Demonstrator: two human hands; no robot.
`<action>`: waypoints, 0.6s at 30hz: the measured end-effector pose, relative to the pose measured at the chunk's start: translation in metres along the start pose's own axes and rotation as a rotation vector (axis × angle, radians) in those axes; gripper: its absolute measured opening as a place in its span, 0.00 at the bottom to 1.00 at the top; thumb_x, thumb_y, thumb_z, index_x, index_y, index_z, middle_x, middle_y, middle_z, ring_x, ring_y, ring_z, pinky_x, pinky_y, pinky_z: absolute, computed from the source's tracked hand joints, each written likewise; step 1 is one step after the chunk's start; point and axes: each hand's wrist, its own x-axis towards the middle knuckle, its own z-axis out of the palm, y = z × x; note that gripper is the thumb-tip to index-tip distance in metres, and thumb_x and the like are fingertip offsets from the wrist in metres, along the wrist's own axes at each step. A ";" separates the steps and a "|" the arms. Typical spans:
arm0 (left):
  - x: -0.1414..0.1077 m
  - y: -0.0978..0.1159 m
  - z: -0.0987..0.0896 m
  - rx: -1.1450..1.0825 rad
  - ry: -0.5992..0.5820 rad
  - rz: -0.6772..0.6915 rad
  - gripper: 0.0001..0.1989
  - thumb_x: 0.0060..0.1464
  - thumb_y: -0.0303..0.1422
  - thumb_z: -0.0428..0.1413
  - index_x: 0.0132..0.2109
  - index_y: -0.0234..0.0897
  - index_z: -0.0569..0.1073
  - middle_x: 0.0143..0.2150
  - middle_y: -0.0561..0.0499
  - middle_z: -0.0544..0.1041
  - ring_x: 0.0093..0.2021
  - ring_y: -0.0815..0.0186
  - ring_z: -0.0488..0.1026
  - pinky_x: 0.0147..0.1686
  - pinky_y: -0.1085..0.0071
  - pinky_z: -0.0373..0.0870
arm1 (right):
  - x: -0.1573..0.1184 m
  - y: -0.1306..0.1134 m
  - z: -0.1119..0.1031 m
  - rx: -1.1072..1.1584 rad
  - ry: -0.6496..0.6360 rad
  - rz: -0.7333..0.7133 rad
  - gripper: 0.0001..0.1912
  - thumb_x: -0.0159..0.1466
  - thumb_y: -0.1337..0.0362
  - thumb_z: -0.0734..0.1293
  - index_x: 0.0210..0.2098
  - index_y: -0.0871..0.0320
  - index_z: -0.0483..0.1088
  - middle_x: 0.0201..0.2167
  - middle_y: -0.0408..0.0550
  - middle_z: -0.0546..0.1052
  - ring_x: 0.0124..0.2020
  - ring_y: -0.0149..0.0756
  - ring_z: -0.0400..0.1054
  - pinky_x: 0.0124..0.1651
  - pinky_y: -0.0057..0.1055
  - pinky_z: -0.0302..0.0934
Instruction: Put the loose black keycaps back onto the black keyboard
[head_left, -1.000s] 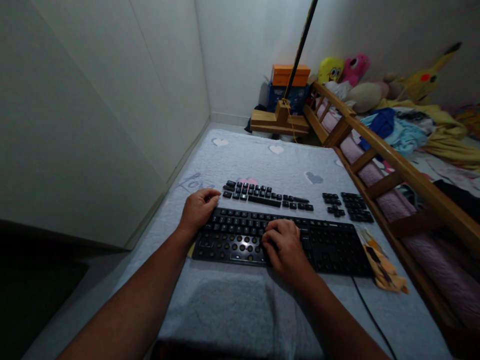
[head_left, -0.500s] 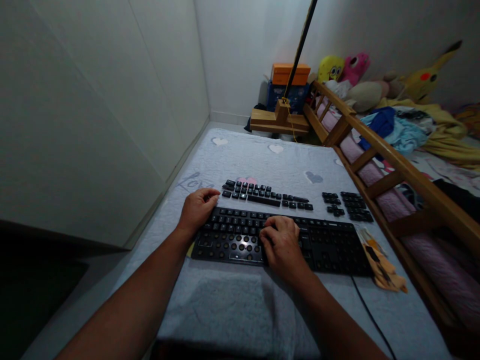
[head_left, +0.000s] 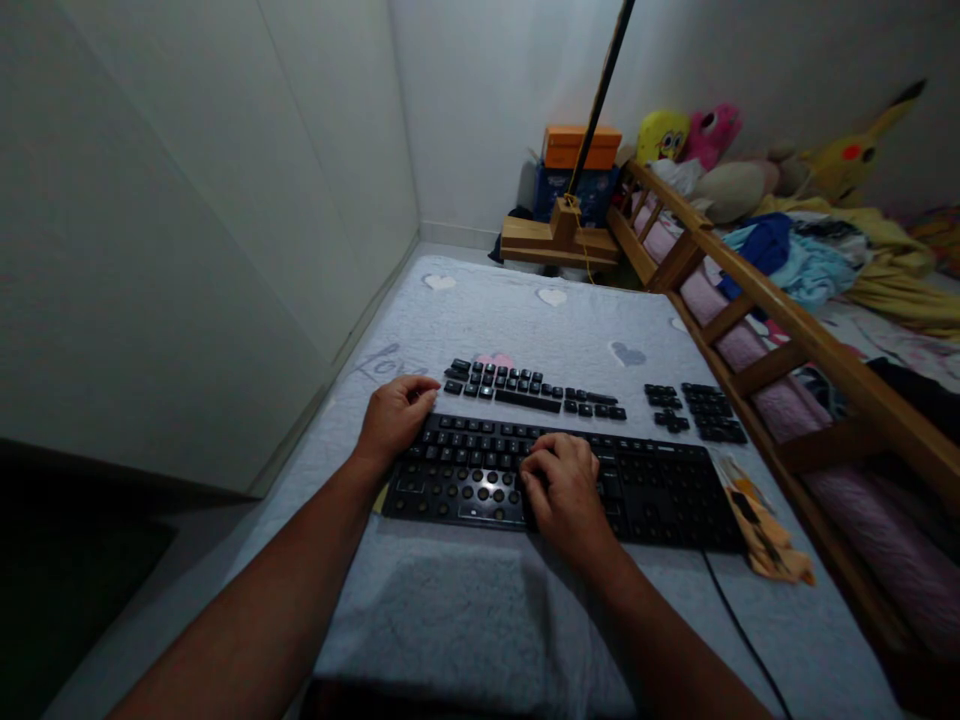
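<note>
A black keyboard [head_left: 652,500] lies on the cloth-covered table [head_left: 465,620], its lower rows and right side without caps. My right hand [head_left: 561,485] rests over its middle, fingers curled together at the keys; whatever they grip is hidden. Just beyond the keyboard's upper left corner is my left hand [head_left: 397,415], thumb and fingertips pinched, with something too small to make out. Loose black keycaps [head_left: 510,385] stand in rows behind the keyboard, a long space bar [head_left: 527,401] among them. More keycaps [head_left: 709,412] are grouped at the right.
An orange cloth [head_left: 772,545] with dark tools on it lies right of the keyboard. A cable [head_left: 742,630] runs toward the front edge. Along the right side stands a wooden bed rail [head_left: 795,320]; a pale cabinet wall [head_left: 187,250] is at the left.
</note>
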 end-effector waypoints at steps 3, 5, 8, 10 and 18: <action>0.000 0.000 0.000 -0.005 -0.002 0.001 0.15 0.50 0.39 0.55 0.40 0.35 0.80 0.38 0.47 0.81 0.38 0.60 0.76 0.41 0.65 0.70 | 0.000 0.003 0.000 -0.010 0.010 -0.017 0.06 0.61 0.73 0.68 0.32 0.56 0.71 0.39 0.47 0.72 0.46 0.42 0.60 0.49 0.41 0.52; 0.000 0.000 0.000 -0.005 -0.001 0.000 0.15 0.50 0.39 0.55 0.40 0.35 0.80 0.38 0.47 0.81 0.38 0.60 0.76 0.42 0.65 0.71 | 0.000 0.005 -0.001 -0.031 0.013 -0.065 0.05 0.62 0.72 0.68 0.31 0.56 0.72 0.38 0.47 0.72 0.45 0.42 0.60 0.50 0.42 0.52; 0.000 0.000 0.000 -0.002 0.003 -0.003 0.15 0.50 0.39 0.55 0.40 0.35 0.80 0.38 0.47 0.81 0.38 0.60 0.76 0.42 0.65 0.71 | -0.002 0.008 -0.003 -0.068 0.022 -0.139 0.05 0.62 0.72 0.68 0.32 0.56 0.73 0.37 0.47 0.73 0.45 0.41 0.61 0.51 0.43 0.51; 0.000 -0.001 0.000 -0.004 0.006 -0.005 0.15 0.50 0.39 0.55 0.40 0.35 0.80 0.38 0.47 0.81 0.38 0.60 0.76 0.42 0.64 0.71 | -0.003 0.008 -0.005 -0.082 0.027 -0.177 0.05 0.63 0.72 0.67 0.33 0.56 0.74 0.37 0.47 0.73 0.44 0.41 0.61 0.52 0.44 0.51; 0.000 -0.001 0.000 -0.012 0.004 0.004 0.15 0.50 0.39 0.55 0.40 0.36 0.80 0.38 0.47 0.81 0.38 0.61 0.76 0.43 0.65 0.71 | -0.004 0.009 -0.010 -0.120 0.000 -0.230 0.04 0.60 0.70 0.71 0.35 0.57 0.75 0.37 0.48 0.74 0.44 0.43 0.61 0.53 0.46 0.52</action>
